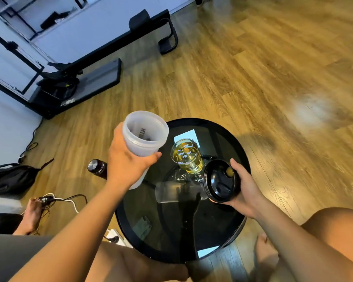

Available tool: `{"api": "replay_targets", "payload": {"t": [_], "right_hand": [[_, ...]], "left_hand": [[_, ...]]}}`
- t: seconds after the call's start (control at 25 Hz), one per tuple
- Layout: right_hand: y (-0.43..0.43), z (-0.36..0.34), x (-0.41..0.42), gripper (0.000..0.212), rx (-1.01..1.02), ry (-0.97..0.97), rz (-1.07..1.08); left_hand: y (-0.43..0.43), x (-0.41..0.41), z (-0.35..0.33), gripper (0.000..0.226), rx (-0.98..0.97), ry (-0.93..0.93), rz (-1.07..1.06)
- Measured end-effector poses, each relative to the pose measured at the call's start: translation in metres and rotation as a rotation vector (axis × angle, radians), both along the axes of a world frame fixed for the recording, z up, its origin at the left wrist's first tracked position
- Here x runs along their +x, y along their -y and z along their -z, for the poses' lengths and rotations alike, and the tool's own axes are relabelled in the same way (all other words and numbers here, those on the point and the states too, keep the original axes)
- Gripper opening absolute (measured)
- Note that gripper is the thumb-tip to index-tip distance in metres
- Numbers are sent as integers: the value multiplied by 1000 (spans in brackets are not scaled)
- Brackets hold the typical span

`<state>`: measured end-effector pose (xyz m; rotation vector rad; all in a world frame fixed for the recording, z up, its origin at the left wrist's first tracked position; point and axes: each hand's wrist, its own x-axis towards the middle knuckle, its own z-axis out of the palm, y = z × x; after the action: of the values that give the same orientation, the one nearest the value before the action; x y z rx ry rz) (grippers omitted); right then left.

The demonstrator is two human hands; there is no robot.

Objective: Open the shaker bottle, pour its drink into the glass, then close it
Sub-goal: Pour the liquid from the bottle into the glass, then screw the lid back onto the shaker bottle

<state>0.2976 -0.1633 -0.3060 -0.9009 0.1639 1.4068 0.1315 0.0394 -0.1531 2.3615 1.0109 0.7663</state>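
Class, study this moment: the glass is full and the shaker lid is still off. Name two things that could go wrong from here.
1. The full glass stands between both hands; bringing the lid in the right hand across to the shaker bottle could knock it over.
2. The left hand holds the bottle tilted in mid-air, so the lid may seat crooked.

One head-worn view looks steeply down, close over the round table (222, 127) (wooden floor (273, 68) beyond).
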Motion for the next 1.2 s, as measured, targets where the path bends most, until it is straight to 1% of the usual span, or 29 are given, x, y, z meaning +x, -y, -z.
{"api": "replay_targets", "payload": {"t": [0.04, 0.12, 0.2, 0.32, 0.44, 0.52, 0.6, 0.64, 0.68, 0.72, 0.76, 0.8, 0.84, 0.88, 0.92, 0.96, 1.0, 1.04, 1.08, 1.12, 1.2], "right_hand": [[0, 0, -1, 70, -13, 0, -3], [1, 0, -3, 75, -39, -7, 4], [1, -1, -5, 76, -75, 8, 0], [3, -3, -7, 69, -89, 10, -14], [9, -7, -10, 66, -103, 25, -47], [13, -12, -15, 72, -115, 49, -72], [11, -27, -23, 83, -82, 96, -97], [8, -39, -27, 90, -49, 152, -112], [1, -55, -32, 98, -8, 255, -125], [-9, -77, -37, 102, 49, 413, -137], [-20, -103, -43, 95, 118, 617, -140], [-32, -131, -52, 80, 193, 855, -137], [-45, -158, -63, 65, 261, 1123, -162], [-60, -180, -76, 58, 297, 1401, -209], [-73, -194, -89, 59, 313, 1677, -261], [-86, -201, -101, 65, 320, 1936, -336], [-97, -203, -112, 72, 316, 2160, -433], [-105, -199, -120, 77, 302, 2337, -539], [-111, -194, -126, 80, 269, 2449, -655], [-115, -190, -128, 83, 230, 2494, -766], [-121, -188, -128, 86, 209, 2468, -901]], "left_hand": [[5, -9, 5, 95, -69, 85, -75], [17, -27, 22, 102, -161, 173, -155], [29, -47, 41, 103, -206, 223, -172], [44, -72, 67, 106, -276, 286, -208], [53, -89, 84, 116, -357, 344, -237], [57, -92, 89, 116, -392, 372, -233], [58, -94, 91, 113, -417, 429, -214], [58, -94, 92, 111, -435, 453, -211], [58, -94, 91, 109, -448, 466, -208], [58, -94, 90, 108, -453, 465, -206], [59, -93, 89, 106, -455, 450, -200], [60, -92, 89, 105, -455, 430, -198], [61, -93, 87, 105, -460, 418, -194], [61, -94, 85, 104, -469, 411, -190], [61, -95, 82, 104, -488, 399, -181], [61, -95, 79, 104, -522, 390, -178], [60, -96, 78, 101, -561, 379, -186], [60, -95, 78, 98, -600, 368, -197], [59, -94, 77, 96, -631, 351, -203], [59, -93, 76, 94, -650, 336, -202], [57, -93, 77, 95, -654, 340, -207]]}}
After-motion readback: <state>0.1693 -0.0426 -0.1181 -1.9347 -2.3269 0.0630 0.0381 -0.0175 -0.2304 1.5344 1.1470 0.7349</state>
